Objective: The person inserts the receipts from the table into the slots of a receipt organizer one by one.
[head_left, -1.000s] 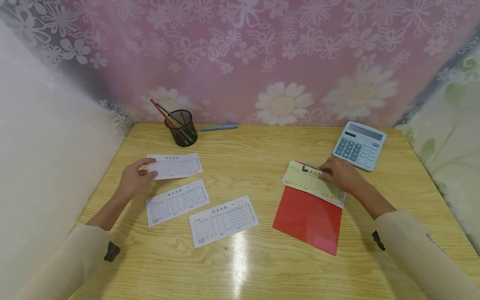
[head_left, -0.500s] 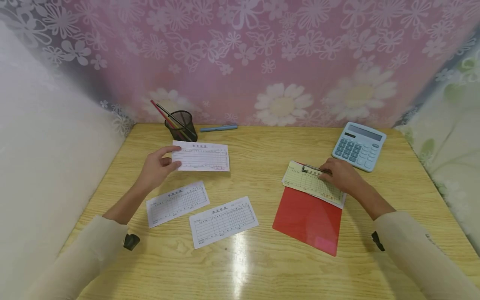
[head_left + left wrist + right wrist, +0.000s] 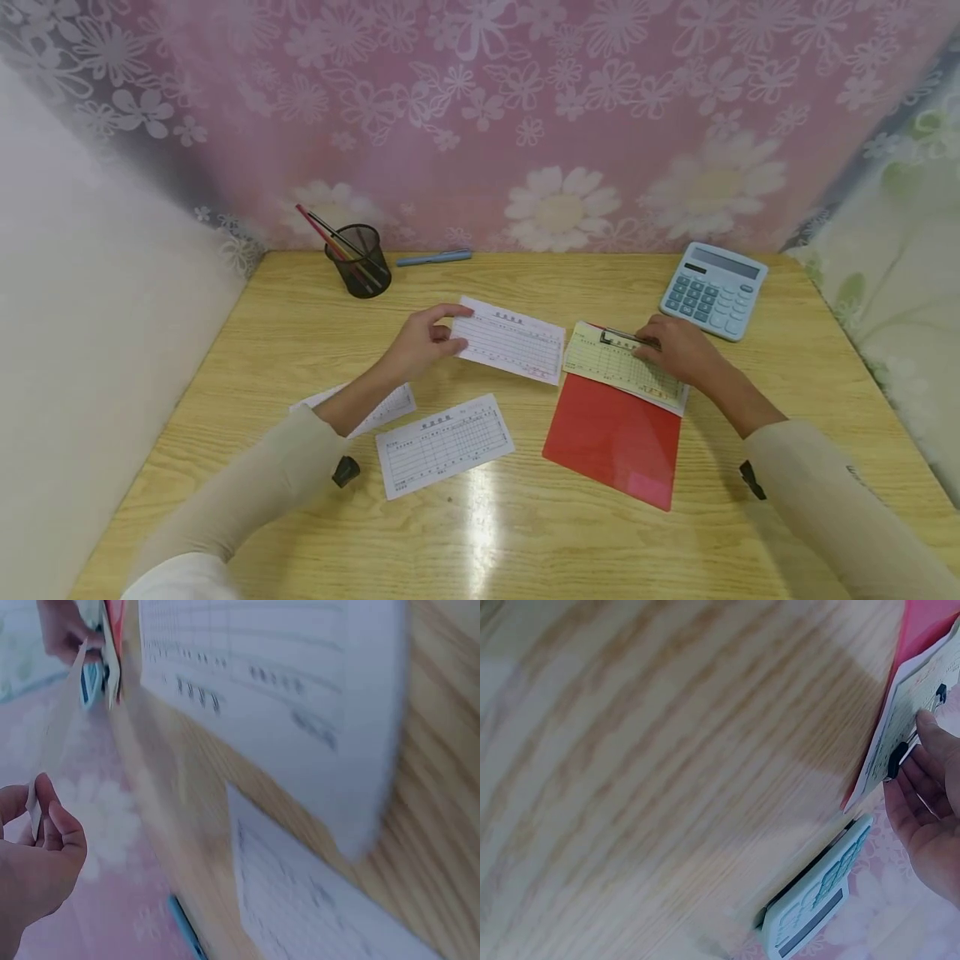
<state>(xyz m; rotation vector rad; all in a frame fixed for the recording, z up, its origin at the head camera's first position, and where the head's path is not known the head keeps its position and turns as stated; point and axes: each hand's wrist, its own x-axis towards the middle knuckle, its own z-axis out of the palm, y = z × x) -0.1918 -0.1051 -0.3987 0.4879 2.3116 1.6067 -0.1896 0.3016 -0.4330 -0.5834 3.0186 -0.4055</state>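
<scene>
My left hand [image 3: 420, 342] pinches a white printed receipt slip [image 3: 510, 340] by its left end, between thumb and fingers. The slip's right end comes right up to the yellow slip [image 3: 611, 365] on a red clipboard [image 3: 611, 446]. In the left wrist view, the held slip [image 3: 61, 724] shows nearly edge-on. My right hand [image 3: 678, 346] grips the clipboard's metal clip [image 3: 622, 337] at the top edge, over the yellow slip and white paper. In the right wrist view, the thumb lies on the clip's face, with the fingers behind the board's edge.
Two more white slips lie on the wooden table: one in front [image 3: 446, 446], another [image 3: 390, 410] partly hidden under the left forearm. A calculator [image 3: 714, 292] lies back right. A mesh pen cup [image 3: 358, 265] and a blue pen [image 3: 433, 258] are near the back wall.
My left hand has lifted the slip from the left side of the table and carried it rightward to the clipboard's edge. My right hand stays at the clip.
</scene>
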